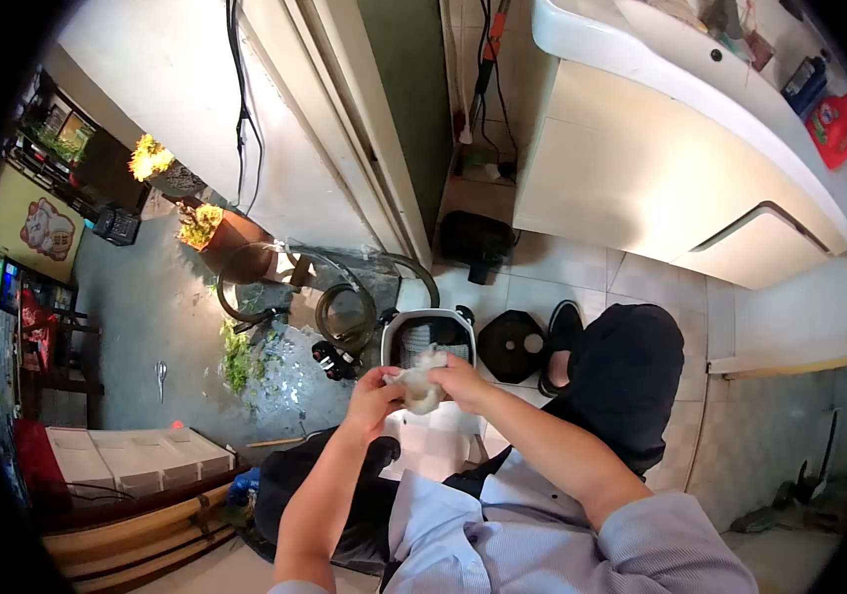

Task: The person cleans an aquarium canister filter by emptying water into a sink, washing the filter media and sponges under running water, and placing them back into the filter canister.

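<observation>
A pale, whitish soft piece [421, 388] with a brownish patch is held between my two hands. My left hand [376, 397] grips its left edge with the fingers closed on it. On the right side, my right hand [459, 383] pinches the same piece. Just beyond the hands stands a white-rimmed bucket-like container [391, 335] with grey contents and dark clips at its rim. To its right, a black octagonal lid [508, 346] with round holes lies on the tiles.
Coiled hoses [344, 309] and potted yellow flowers [201, 226] are beyond on the left, beside a wet patch with green bits. Scissors [161, 381] lie on the grey floor. A white sink cabinet [661, 168] stands at upper right, near a black object [475, 241].
</observation>
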A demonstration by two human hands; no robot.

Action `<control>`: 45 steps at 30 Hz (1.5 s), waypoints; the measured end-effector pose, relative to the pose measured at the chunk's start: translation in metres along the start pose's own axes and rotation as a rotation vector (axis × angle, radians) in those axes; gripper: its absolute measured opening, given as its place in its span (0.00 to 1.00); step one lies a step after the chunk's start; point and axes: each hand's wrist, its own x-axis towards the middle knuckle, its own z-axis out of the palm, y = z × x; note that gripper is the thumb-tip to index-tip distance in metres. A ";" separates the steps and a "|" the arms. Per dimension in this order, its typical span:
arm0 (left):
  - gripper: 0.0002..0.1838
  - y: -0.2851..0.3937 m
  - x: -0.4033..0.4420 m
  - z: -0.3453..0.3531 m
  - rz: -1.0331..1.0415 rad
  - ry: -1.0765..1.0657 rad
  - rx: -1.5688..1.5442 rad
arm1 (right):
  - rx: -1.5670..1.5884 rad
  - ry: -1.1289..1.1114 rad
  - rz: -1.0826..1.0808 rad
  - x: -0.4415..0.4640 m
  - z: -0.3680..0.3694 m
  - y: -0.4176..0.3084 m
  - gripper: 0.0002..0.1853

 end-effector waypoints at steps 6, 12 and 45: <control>0.15 -0.019 0.043 0.005 0.109 0.130 0.140 | -0.309 0.279 -0.128 0.025 -0.026 0.010 0.28; 0.14 -0.006 0.070 0.010 0.354 0.331 0.819 | -0.862 0.427 -0.164 0.013 -0.022 -0.011 0.30; 0.14 -0.015 0.090 0.020 0.796 0.226 1.797 | -1.497 0.263 -0.138 0.013 -0.035 -0.024 0.16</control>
